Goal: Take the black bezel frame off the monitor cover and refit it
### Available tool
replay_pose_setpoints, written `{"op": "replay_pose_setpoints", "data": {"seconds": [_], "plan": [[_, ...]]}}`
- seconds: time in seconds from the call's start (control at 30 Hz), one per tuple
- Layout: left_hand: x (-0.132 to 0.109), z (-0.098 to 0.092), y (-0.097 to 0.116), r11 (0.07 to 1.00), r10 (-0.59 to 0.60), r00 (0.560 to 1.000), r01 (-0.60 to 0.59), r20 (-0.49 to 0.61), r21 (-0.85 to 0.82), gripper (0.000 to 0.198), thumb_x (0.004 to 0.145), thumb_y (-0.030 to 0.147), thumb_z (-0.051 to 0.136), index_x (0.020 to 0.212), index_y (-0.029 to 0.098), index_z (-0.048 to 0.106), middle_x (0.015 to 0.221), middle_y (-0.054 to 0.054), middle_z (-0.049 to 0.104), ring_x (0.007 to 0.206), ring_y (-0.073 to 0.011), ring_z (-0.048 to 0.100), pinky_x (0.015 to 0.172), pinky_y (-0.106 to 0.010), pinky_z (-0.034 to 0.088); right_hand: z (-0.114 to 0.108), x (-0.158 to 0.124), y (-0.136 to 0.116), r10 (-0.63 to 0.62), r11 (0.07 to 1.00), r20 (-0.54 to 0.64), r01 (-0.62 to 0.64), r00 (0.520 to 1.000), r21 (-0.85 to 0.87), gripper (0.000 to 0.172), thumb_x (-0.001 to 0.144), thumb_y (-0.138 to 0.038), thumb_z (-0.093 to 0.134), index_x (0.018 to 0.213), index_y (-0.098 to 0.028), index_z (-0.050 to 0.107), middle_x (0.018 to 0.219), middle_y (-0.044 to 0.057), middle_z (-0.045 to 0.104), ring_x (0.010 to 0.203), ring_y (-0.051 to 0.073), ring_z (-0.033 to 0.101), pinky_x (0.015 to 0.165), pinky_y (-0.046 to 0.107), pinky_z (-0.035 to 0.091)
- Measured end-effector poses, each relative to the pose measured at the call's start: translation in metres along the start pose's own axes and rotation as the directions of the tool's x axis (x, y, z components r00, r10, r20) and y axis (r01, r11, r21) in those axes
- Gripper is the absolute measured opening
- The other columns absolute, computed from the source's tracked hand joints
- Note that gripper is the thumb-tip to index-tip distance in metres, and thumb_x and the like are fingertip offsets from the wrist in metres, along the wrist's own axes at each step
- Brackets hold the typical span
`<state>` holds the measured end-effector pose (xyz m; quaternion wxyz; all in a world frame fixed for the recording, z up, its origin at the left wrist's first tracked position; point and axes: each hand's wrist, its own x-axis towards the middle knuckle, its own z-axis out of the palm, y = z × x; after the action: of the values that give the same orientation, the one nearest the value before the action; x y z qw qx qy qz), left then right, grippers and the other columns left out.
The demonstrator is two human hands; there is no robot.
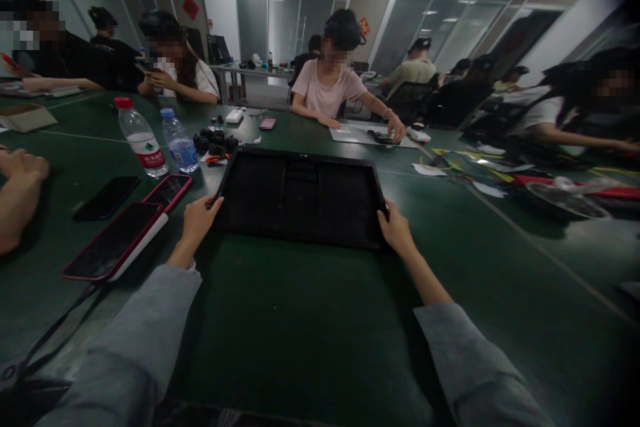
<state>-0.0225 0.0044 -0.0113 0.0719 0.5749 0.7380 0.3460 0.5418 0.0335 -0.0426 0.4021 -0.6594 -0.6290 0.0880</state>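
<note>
Indoors, green tabletop (300, 320), glass walls (317, 10), hands (199, 219) (399, 230) gripping black casing (300, 203)

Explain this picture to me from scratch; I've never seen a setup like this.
There is no machine here, only a person's bare hands, seen by a camera worn on that person's head, looking forward and down. The grey sleeves reaching in from below are the wearer's. The left hand and right hand grip opposite sides of a black rectangular panel with a raised rim. Whether it touches the green table is hard to tell. To the left lie phones, with a red-capped bottle and a blue-capped bottle beyond them. Cables lie to the right. Other people sit around.
</note>
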Motion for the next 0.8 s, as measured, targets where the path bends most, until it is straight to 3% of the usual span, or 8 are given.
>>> {"op": "replay_pose_setpoints", "data": {"seconds": [0.1,0.2,0.27,0.33,0.43,0.53,0.67,0.8], "plan": [[0.002,-0.001,-0.003,0.999,0.007,1.0,-0.007,0.0,-0.037,0.042,0.094,0.049,0.065,0.115,0.017,0.08,0.111,-0.015,0.082,0.102,-0.0313,0.077,0.092,-0.039,0.055,-0.004,0.0,0.005,0.079,0.978,0.076,-0.092,0.994,0.188,0.068,0.085,-0.045,0.061,0.147,-0.019,0.051,0.116,0.015,0.075,0.106,0.034,0.074,0.101,0.06,0.058],[0.004,-0.005,-0.006,0.991,0.011,0.998,-0.003,0.059,-0.137,0.037,0.086,0.051,0.073,0.102,0.018,0.08,0.098,-0.013,0.083,0.093,-0.0304,0.078,0.085,-0.037,0.056,-0.012,0.001,0.014,0.197,0.851,0.223,-0.28,0.955,0.444,0.079,0.08,-0.047,0.072,0.151,-0.026,0.045,0.115,0.009,0.077,0.098,0.029,0.076,0.089,0.053,0.064],[0.005,-0.006,-0.006,0.982,0.021,0.994,0.0,0.104,-0.19,0.038,0.081,0.054,0.077,0.096,0.02,0.08,0.093,-0.011,0.082,0.09,-0.0298,0.077,0.08,-0.036,0.056,-0.017,0.001,0.018,0.255,0.802,0.232,-0.34,0.939,0.492,0.084,0.075,-0.05,0.079,0.15,-0.028,0.049,0.119,0.008,0.077,0.1,0.029,0.076,0.089,0.051,0.065],[0.005,-0.006,-0.006,0.976,0.029,0.992,-0.001,0.126,-0.218,0.04,0.08,0.058,0.077,0.091,0.02,0.079,0.091,-0.01,0.082,0.088,-0.0291,0.077,0.077,-0.034,0.055,-0.021,0.002,0.019,0.257,0.808,0.189,-0.318,0.948,0.497,0.084,0.07,-0.053,0.084,0.145,-0.027,0.056,0.122,0.008,0.077,0.105,0.03,0.075,0.093,0.052,0.064],[0.009,-0.003,-0.009,0.973,0.019,0.996,0.003,0.092,-0.232,0.038,0.09,0.055,0.066,0.09,0.02,0.079,0.088,-0.008,0.081,0.085,-0.0265,0.075,0.075,-0.032,0.054,-0.025,0.001,0.018,0.172,0.829,0.144,-0.222,0.975,0.514,0.08,0.068,-0.058,0.085,0.138,-0.025,0.066,0.122,0.009,0.077,0.114,0.032,0.073,0.103,0.055,0.06],[0.012,-0.003,-0.015,0.949,-0.058,0.998,0.065,0.031,-0.308,0.031,0.091,0.04,0.063,0.107,0.019,0.078,0.091,-0.007,0.081,0.077,-0.0229,0.074,0.076,-0.033,0.056,-0.028,-0.002,0.022,0.123,0.848,0.085,-0.149,0.989,0.509,0.077,0.07,-0.061,0.084,0.136,-0.024,0.069,0.12,0.009,0.077,0.118,0.033,0.072,0.105,0.056,0.058],[0.013,-0.005,-0.023,0.94,-0.158,0.98,0.111,-0.122,-0.323,0.028,0.087,0.03,0.069,0.112,0.019,0.075,0.102,-0.01,0.079,0.088,-0.0238,0.074,0.089,-0.038,0.057,-0.042,-0.007,0.039,0.192,0.864,-0.04,-0.15,0.981,0.481,0.075,0.068,-0.058,0.083,0.133,-0.022,0.071,0.119,0.011,0.077,0.116,0.033,0.072,0.106,0.058,0.057],[0.016,-0.006,-0.03,0.918,-0.241,0.948,0.154,-0.207,-0.365,0.024,0.083,0.03,0.074,0.104,0.019,0.07,0.102,-0.009,0.075,0.091,-0.0232,0.072,0.091,-0.037,0.055,-0.065,-0.017,0.06,0.324,0.862,-0.184,-0.21,0.928,0.46,0.066,0.068,-0.048,0.079,0.127,-0.022,0.07,0.126,0.014,0.074,0.12,0.036,0.07,0.112,0.055,0.053]]}}
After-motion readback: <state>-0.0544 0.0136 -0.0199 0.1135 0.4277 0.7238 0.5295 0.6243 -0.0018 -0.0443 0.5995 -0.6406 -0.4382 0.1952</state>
